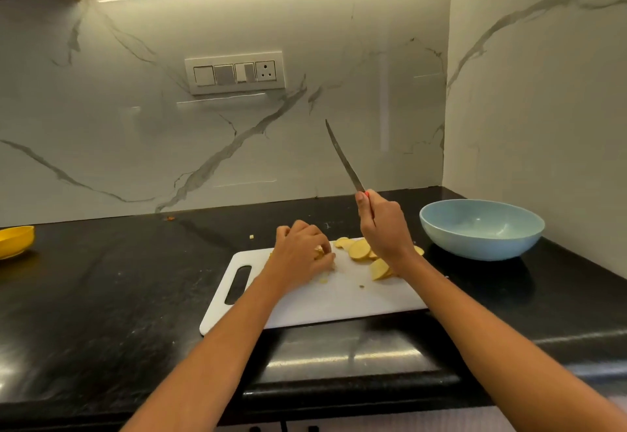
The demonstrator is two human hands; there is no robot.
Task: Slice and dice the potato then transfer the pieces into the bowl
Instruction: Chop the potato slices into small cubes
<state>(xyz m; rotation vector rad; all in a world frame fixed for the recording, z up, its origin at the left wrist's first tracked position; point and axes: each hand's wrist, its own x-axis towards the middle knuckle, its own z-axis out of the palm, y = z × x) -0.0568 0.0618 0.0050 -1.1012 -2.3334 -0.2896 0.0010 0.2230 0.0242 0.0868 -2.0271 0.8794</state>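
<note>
On the white cutting board (315, 299), potato slices (361, 251) lie cut but mostly undiced, her left hand (300, 255) pinching a piece, right hand (381, 228) gripping the raised knife (342, 156), and the blue bowl (481, 229) beside the board's right end looks empty.

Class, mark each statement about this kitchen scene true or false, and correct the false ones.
1. The right hand holds a thin-bladed metal knife lifted off the board. True.
2. The round pale blue bowl already holds potato pieces. False: no pieces show inside it.
3. Round yellow potato slices lie on the white plastic cutting board. True.
4. The left hand rests on the black counter, away from the board. False: it is over the board, gripping potato.
</note>
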